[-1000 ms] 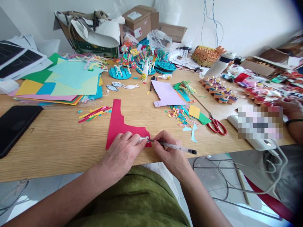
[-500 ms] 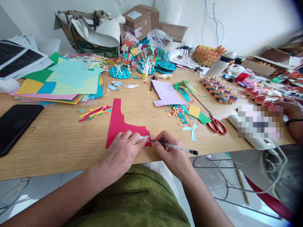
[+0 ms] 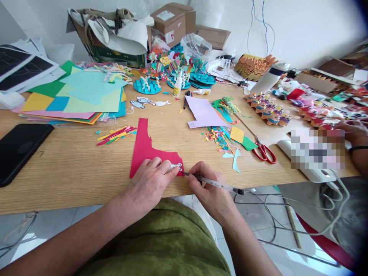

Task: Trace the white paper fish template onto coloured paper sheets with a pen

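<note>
My left hand (image 3: 152,176) bends over a red sheet of paper (image 3: 140,147), its fingertips pressing a small white paper fish (image 3: 174,167) flat against it. Only the fish's tail end, with dark outlines, shows past the fingers. In my right hand (image 3: 211,188) a clear-barrelled pen (image 3: 220,184) is pinched near its point. The tip meets the red sheet's right edge, just below the fish's tail. More paper fish cutouts (image 3: 160,103) lie farther back on the table.
A lilac paper sheet (image 3: 204,111), paper scraps (image 3: 220,138) and red-handled scissors (image 3: 264,152) lie to the right. A black phone (image 3: 24,151) is at the left, near stacked coloured paper (image 3: 94,90). A glue bottle (image 3: 177,85) stands behind. Another person's hand (image 3: 353,130) is at far right.
The pen tip has moved slightly down, from beside the fish's tail to below it, and my right hand has shifted a little downward. My left hand keeps its hold.
</note>
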`<action>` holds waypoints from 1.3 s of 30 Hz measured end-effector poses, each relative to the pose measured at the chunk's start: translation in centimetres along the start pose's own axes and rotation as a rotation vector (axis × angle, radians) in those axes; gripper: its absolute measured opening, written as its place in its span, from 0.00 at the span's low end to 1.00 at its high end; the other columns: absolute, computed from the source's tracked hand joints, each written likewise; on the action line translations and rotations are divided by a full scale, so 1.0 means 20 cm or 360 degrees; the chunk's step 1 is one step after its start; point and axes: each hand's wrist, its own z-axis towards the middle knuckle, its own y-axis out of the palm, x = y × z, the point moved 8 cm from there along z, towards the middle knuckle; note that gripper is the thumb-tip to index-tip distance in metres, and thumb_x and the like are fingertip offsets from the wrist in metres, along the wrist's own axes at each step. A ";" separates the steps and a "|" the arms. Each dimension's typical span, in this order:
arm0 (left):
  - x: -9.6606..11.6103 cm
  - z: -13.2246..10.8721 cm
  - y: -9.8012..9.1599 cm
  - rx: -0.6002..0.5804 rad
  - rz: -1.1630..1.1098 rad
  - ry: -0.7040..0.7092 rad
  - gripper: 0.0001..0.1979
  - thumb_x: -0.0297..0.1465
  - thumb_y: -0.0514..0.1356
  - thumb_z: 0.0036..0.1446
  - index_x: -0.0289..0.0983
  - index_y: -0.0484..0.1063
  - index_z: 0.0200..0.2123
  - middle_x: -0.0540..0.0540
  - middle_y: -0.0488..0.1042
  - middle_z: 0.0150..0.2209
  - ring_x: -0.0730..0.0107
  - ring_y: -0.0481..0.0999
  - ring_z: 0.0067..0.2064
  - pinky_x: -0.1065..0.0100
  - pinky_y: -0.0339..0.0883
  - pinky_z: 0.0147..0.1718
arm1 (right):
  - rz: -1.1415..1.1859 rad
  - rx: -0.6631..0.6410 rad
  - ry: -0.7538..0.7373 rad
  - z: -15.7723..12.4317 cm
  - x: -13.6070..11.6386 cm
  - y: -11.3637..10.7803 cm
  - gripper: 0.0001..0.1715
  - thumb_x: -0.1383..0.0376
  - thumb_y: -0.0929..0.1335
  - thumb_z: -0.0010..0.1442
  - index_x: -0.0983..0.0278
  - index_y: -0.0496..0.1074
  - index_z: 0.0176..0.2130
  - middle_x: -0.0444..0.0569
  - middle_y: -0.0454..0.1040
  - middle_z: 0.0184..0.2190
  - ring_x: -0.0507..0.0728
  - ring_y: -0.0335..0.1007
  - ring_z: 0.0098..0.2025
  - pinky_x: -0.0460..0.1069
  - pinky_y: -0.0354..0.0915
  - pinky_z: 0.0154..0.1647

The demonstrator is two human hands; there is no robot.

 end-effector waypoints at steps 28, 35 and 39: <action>0.00 0.00 0.00 0.0002 -0.0019 -0.0006 0.16 0.29 0.48 0.62 0.43 0.60 0.53 0.47 0.66 0.40 0.63 0.61 0.40 0.61 0.58 0.36 | -0.0001 0.0031 0.0012 0.00 0.01 -0.01 0.05 0.70 0.62 0.52 0.63 0.63 0.26 0.40 0.63 0.18 0.49 0.57 0.21 0.44 0.53 0.23; 0.00 0.00 0.00 0.0016 -0.0002 -0.0005 0.17 0.29 0.49 0.61 0.43 0.59 0.54 0.47 0.66 0.40 0.63 0.61 0.40 0.61 0.58 0.36 | 0.0010 0.0020 0.0005 0.01 0.00 0.00 0.05 0.70 0.62 0.52 0.63 0.63 0.25 0.39 0.63 0.18 0.49 0.57 0.21 0.44 0.53 0.23; 0.00 0.00 0.01 0.0013 0.0004 0.0002 0.17 0.30 0.49 0.62 0.43 0.59 0.54 0.47 0.66 0.39 0.63 0.61 0.39 0.61 0.58 0.35 | 0.0018 -0.0003 0.0038 0.02 0.00 0.01 0.06 0.70 0.62 0.51 0.63 0.63 0.24 0.39 0.62 0.17 0.49 0.56 0.21 0.44 0.52 0.22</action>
